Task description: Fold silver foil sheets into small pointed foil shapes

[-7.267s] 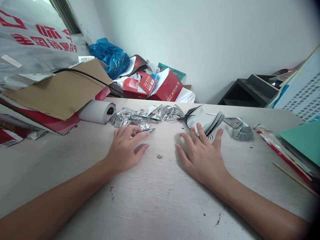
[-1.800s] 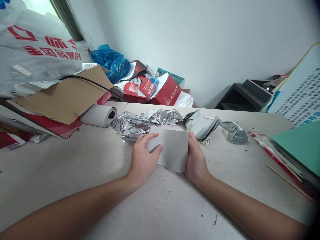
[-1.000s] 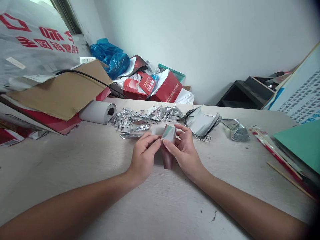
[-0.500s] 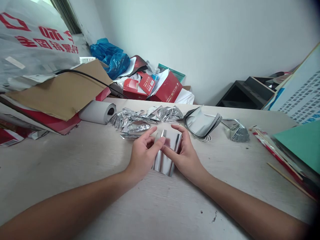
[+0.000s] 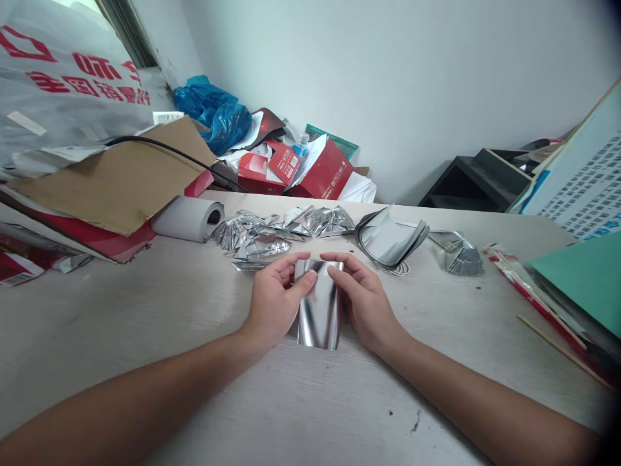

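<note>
just in front of the folded foil pile [image 5: 272, 236], both hands, left hand [image 5: 274, 301] and right hand [image 5: 366, 301], pinch a silver sheet [image 5: 320, 310] lengthwise; first fold looks begun, further creasing seemingly remains.

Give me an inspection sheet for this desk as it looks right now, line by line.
Surface: pale wooden table, scuffed, a few dark specks.
Job's things: silver sheet, folded, held upright on the table; stack of silver sheets behind it; folded silver pieces to the left.
Clutter: paper roll, cardboard, red boxes, blue bag, green card, thin stick.
Grippers: left hand and right hand pinch the silver sheet from either side.
Cables: black cable across the cardboard.
Surroundings: plain wall, dark shelf, printed board.
</note>
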`<state>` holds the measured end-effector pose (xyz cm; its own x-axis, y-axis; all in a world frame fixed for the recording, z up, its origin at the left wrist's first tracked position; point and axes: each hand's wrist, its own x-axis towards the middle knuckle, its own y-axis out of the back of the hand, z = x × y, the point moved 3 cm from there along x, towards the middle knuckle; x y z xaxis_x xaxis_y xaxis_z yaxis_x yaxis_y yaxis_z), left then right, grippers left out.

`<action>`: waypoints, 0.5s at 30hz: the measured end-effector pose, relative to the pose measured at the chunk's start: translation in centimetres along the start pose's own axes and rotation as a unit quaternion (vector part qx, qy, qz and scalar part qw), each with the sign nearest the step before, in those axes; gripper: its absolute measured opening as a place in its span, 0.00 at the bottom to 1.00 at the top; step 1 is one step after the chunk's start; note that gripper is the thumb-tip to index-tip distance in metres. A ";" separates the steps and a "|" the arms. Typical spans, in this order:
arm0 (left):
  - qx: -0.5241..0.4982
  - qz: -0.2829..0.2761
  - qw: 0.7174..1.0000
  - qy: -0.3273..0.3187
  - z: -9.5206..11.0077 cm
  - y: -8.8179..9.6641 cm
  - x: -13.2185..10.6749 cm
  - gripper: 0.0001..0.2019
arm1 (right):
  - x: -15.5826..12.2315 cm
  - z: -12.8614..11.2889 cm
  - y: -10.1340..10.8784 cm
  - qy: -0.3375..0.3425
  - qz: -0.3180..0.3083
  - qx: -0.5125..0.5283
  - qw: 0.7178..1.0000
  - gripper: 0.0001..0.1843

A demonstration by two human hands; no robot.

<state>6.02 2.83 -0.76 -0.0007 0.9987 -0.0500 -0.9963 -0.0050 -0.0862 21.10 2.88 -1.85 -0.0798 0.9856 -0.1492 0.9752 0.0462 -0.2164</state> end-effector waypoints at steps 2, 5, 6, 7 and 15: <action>-0.009 -0.003 1.000 0.006 -0.1 0.0 0.0 0.22 | 0.2 0.0 0.0 0.008 0.007 0.004 1.000 0.20; -0.029 0.000 0.999 0.017 -0.2 0.0 0.1 0.24 | 0.2 0.0 -0.1 0.008 0.020 0.013 1.000 0.21; -0.032 0.003 0.999 0.018 -0.2 0.1 0.1 0.23 | 0.2 0.0 -0.1 0.004 0.022 0.014 1.000 0.21; -0.032 0.007 0.999 0.018 -0.2 0.1 0.2 0.23 | 0.1 0.1 -0.1 0.001 0.024 0.012 1.000 0.22; 0.001 0.059 0.998 0.007 -0.5 0.4 0.5 0.18 | -0.1 -0.1 0.0 0.001 0.041 -0.015 0.999 0.22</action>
<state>5.65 3.26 -1.28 -0.1166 0.9904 -0.0737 -0.9896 -0.1222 -0.0763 21.13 2.81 -1.73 0.0000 0.9866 -0.1634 0.9842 -0.0289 -0.1745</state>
